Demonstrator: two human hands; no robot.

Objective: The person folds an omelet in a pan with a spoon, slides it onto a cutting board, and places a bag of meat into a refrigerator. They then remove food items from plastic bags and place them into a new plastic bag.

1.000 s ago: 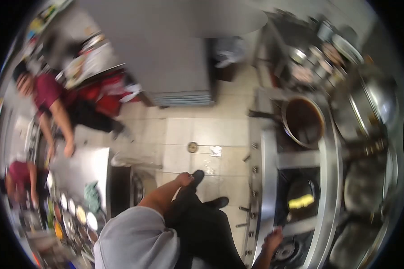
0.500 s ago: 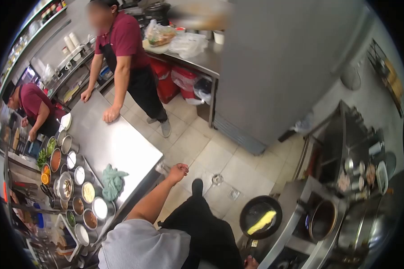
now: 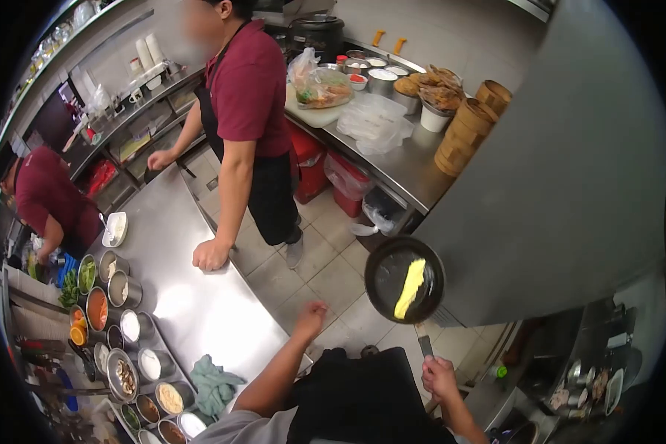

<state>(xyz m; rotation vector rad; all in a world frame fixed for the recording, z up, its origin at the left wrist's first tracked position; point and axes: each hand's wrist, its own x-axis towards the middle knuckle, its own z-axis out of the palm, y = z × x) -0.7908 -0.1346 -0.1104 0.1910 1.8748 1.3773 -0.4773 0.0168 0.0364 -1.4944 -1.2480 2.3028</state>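
My right hand [image 3: 439, 379] is wrapped around the handle of a black frying pan [image 3: 381, 285], which it holds up in front of me over the floor. A yellow rolled omelette [image 3: 410, 288] lies lengthwise in the pan. Past the corner of the steel table, my left hand [image 3: 312, 320] hangs in the air with its fingers curled in and nothing seen in them; it is slightly blurred. A green cloth [image 3: 213, 386] lies on the table beside my left forearm.
Metal pots of ingredients [image 3: 149, 362] crowd the near left of the steel table [image 3: 222, 311]. A co-worker [image 3: 248, 96] leans on its far side; another [image 3: 48, 189] bends at far left. A large grey panel [image 3: 555, 185] stands right; bamboo steamers [image 3: 462, 133] sit on the back counter.
My right hand has lifted the frying pan from beside the stove, forward and up. My view has turned, showing more of the back counter. The left hand stays off the table's corner.
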